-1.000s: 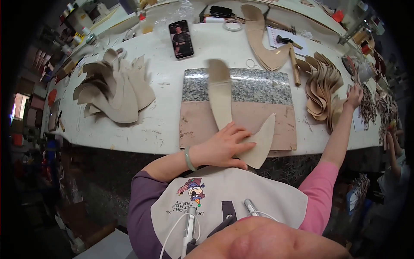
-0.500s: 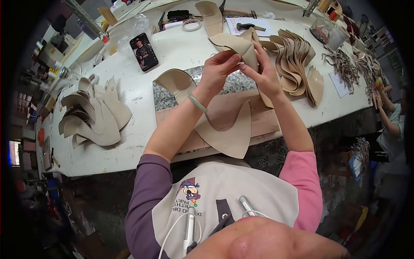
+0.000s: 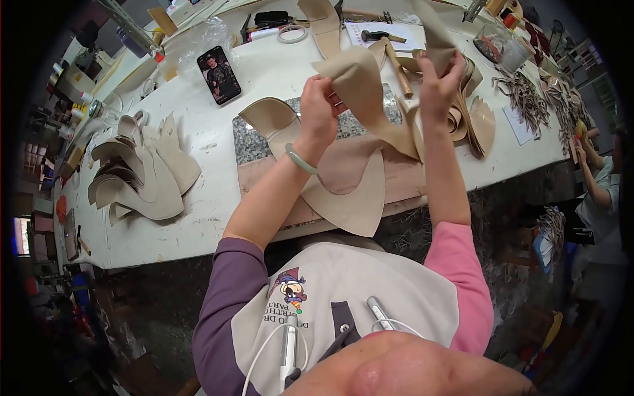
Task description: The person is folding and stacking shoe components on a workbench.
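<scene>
Raised over the board, my left hand (image 3: 319,111) pinches a curved beige leather piece (image 3: 362,89) by its edge. The piece hangs down to the right, toward the wooden slab. Further right, my right hand (image 3: 441,82) is closed on a second leather piece (image 3: 434,36), which stands up above the fingers. Below my forearms a U-shaped leather piece (image 3: 353,214) lies across the brown slab (image 3: 264,188) and the speckled stone slab (image 3: 247,148). A fanned stack of leather pieces (image 3: 481,125) sits behind my right wrist, partly hidden by it.
Another pile of leather pieces (image 3: 148,185) lies at the left. A phone (image 3: 219,76), a hammer (image 3: 384,36), a tape roll (image 3: 292,33) and a clear jar (image 3: 489,45) stand or lie farther back. Thin leather scraps (image 3: 525,102) are heaped at the right. A co-worker's arm (image 3: 594,181) shows at the far right.
My hands have moved apart. The right went right and up with one leather piece, while the left stayed near its place, holding another that now hangs open. A wooden handle behind has come into view.
</scene>
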Motion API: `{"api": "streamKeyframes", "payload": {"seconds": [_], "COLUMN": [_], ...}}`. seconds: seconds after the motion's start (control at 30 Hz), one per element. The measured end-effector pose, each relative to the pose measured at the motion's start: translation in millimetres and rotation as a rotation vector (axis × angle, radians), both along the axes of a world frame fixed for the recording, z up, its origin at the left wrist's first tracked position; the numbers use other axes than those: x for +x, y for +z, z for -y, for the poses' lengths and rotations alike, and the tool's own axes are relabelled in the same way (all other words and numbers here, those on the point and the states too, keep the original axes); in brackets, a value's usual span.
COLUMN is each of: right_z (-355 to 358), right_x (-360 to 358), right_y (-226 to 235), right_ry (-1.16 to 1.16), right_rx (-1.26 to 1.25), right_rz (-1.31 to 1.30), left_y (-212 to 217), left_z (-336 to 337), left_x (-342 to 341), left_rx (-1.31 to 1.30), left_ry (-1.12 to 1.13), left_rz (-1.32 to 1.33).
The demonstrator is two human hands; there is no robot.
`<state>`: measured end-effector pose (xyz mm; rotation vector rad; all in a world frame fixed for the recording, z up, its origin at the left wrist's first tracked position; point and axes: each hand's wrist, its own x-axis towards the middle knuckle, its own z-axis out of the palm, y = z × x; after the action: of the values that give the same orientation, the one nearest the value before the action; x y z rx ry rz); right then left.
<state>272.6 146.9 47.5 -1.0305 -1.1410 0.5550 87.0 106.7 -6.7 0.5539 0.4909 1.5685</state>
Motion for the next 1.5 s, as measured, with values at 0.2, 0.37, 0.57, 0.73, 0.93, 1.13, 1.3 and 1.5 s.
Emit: {"api": "streamKeyframes", "payload": {"seconds": [0.2,0.37,0.57,0.73,0.93,1.13,1.3,1.5], "right_z": [-11.6,13.4,20.7,30.5,0.0,61.6,76.4,99.9], "right_x": [13.3,-23.8,-48.9,-73.8,-69.1,-39.2,-73.4,-27.9], "right_y": [6.7,18.9,45.9,78.1,59.8,-41.7,-50.2,-21.4], "right_ry": [0.231,0.979,0.742,0.467,0.859,1.359,1.462,0.983], "right_rx": [0.01,-0.255,-0.166,0.003,-0.254,-1.112,-0.87,-0.603], "right_rz": [0.47,-0.029,0.29,0.477,0.604,-0.25,-0.92,-0.252], "left_y": [48.0,72.8,74.5,66.6,66.0,111.7,124.0,98.5], "left_z": [24.2,46.5,53.9,53.4,72.4,83.8,91.7,115.2], "left_x": [-12.3,-15.7,-30.5,-29.7,-45.7,-67.8,-74.3,-102.9], "left_rx": [0.067,0.171,0.322,0.254,0.012,0.094,0.041,0.138], "left_ry": [0.124,0.133,0.453,0.169,-0.122,-0.123,-0.088,-0.052], "left_rz": [-0.03,-0.358,-0.864,-0.351,-0.314,-0.235,-0.332,-1.008]}}
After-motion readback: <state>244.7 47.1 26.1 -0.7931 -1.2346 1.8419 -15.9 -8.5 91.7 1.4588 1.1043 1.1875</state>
